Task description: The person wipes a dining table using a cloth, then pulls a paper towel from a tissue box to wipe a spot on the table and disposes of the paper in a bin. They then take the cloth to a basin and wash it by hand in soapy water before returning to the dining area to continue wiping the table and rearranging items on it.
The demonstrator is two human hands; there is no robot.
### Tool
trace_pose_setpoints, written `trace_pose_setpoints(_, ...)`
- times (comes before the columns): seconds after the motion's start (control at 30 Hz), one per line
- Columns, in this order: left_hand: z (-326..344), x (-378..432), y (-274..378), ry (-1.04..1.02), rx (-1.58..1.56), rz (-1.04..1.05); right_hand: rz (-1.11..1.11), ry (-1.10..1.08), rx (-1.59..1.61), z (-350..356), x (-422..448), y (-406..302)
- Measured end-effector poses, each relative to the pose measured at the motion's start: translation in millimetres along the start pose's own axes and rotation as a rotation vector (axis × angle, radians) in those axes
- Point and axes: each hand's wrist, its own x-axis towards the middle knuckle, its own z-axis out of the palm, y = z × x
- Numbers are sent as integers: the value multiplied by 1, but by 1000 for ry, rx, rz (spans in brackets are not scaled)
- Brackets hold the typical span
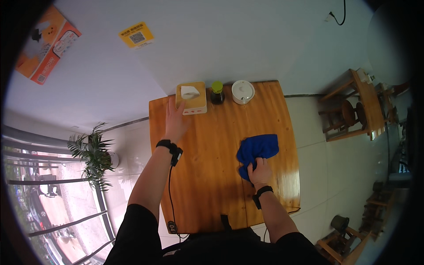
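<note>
My left hand [176,122] reaches to the back left of a wooden table [212,142]. Its fingers are apart beside the left side of a tissue box [194,105], and the thumb overlaps the box's front corner; a firm grip does not show. A white tissue [190,92] sticks out of the box's wooden lid. My right hand [261,173] holds the near end of a crumpled blue cloth [258,147] against the right half of the tabletop. The cloth spreads ahead of the fingers.
A green-capped bottle of dark liquid [217,94] and a lidded white pot [242,92] stand along the wall. A black cable [170,192] runs from my left wristband [172,150]. A potted plant [94,155] stands left, near the windows; wooden furniture [359,106] stands right.
</note>
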Motion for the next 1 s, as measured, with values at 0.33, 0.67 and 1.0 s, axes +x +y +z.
trace_pose_setpoints(0.33, 18, -1, 6, -112, -327, -146, 18, -16, 25, 3, -1, 5)
trace_pose_setpoints(0.67, -42, -181, 79, -329, -212, -192, 47, -12, 105, 1, -2, 6)
trace_pose_setpoints(1.0, -87, -70, 32, -207, -250, -153, 39, -388, 213, -50, 37, 4)
